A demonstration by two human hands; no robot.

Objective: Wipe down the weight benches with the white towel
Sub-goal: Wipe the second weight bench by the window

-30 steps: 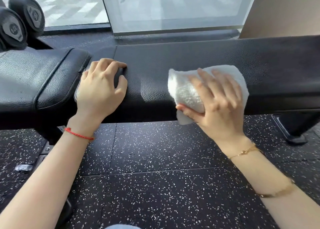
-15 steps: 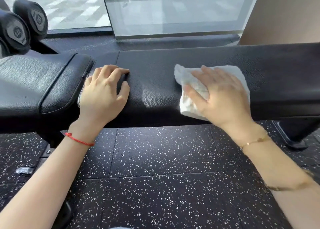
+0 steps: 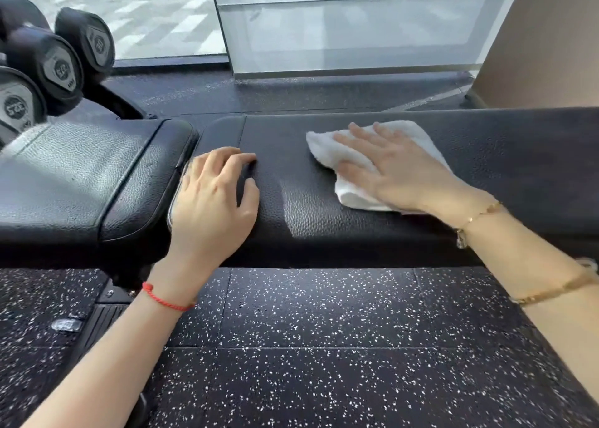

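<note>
The white towel (image 3: pixel 327 150) is being pressed flat on the long bench pad (image 3: pixel 502 155) under the right hand (image 3: pixel 398 171), fingers spread, nothing clenched. The pad's left end is being braced by the left hand (image 3: pixel 214 197), fingers loosely curled.

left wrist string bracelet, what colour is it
Red: a thin red string bracelet around the left wrist, clearest in the head view, the only one.

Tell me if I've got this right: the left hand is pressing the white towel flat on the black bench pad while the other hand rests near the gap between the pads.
Not quite: the head view shows the right hand pressing the white towel flat on the black bench pad. The left hand rests near the gap.
</note>
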